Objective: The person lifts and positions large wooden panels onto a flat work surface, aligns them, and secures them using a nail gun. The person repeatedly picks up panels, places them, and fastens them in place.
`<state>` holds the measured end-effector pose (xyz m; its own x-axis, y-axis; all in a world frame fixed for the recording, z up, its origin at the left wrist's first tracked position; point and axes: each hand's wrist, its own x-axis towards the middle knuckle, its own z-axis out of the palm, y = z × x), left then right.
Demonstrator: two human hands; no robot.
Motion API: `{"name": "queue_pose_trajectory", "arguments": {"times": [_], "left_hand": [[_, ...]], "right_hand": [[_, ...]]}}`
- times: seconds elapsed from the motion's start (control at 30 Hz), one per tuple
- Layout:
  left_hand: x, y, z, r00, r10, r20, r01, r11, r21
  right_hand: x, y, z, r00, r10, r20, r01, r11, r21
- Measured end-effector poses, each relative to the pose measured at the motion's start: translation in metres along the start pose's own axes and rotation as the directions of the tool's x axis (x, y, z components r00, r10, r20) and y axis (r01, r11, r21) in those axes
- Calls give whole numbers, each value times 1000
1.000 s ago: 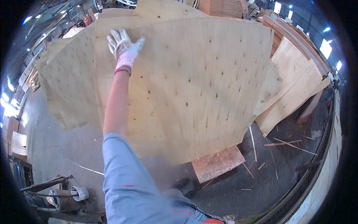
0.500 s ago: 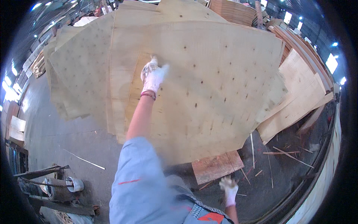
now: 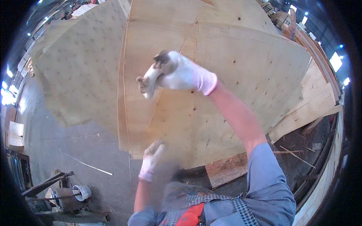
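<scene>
A broad stack of thin wood veneer sheets (image 3: 245,75) fills the middle, pale and dotted with dark knots. Over its left-centre part hangs my right hand (image 3: 175,73) in a white work glove with dirty fingertips. Some of its fingers are bent and apart from the others, and nothing shows between them. By the near edge of the sheets is my left hand (image 3: 151,160), also gloved, its fingers smeared by motion; whether it grips the edge cannot be made out. Narrow overlapping strips with lengthwise seams (image 3: 154,116) lie under and between the hands.
Greyer knotted sheets (image 3: 83,67) overhang the floor at left. A reddish board (image 3: 226,169) lies beneath the near edge. Thin wood scraps (image 3: 298,156) litter the floor at right. A white bucket (image 3: 82,193) stands at lower left, with more veneer (image 3: 313,98) stacked at right.
My right hand has come up from low at the right to over the sheets. My left hand has drawn back from the sheets' middle to their near edge. The view has shifted.
</scene>
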<state>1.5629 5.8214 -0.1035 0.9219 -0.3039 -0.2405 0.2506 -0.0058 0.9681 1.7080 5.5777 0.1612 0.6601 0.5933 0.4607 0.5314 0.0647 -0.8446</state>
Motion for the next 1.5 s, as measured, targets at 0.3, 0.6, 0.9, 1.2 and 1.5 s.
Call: {"name": "queue_pose_trajectory", "arguments": {"times": [0.3,0.6,0.9,1.2,1.5], "left_hand": [[14,62,69,995,-102,16,103,978,-181],[41,49,110,970,187,153,-240,683,690],[105,-28,135,724,557,406,-682,488,546],[91,49,156,730,280,624,-666,86,741],[49,15,208,901,147,408,-419,48,907]], "right_hand": [[-60,54,34,794,551,-257,-527,834,161],[-78,56,68,832,325,-449,-538,669,-513],[-100,58,67,794,220,-567,-545,672,-501],[-203,-43,113,745,-33,-666,-324,855,-405],[-421,84,200,212,528,-822,-775,604,188]]}}
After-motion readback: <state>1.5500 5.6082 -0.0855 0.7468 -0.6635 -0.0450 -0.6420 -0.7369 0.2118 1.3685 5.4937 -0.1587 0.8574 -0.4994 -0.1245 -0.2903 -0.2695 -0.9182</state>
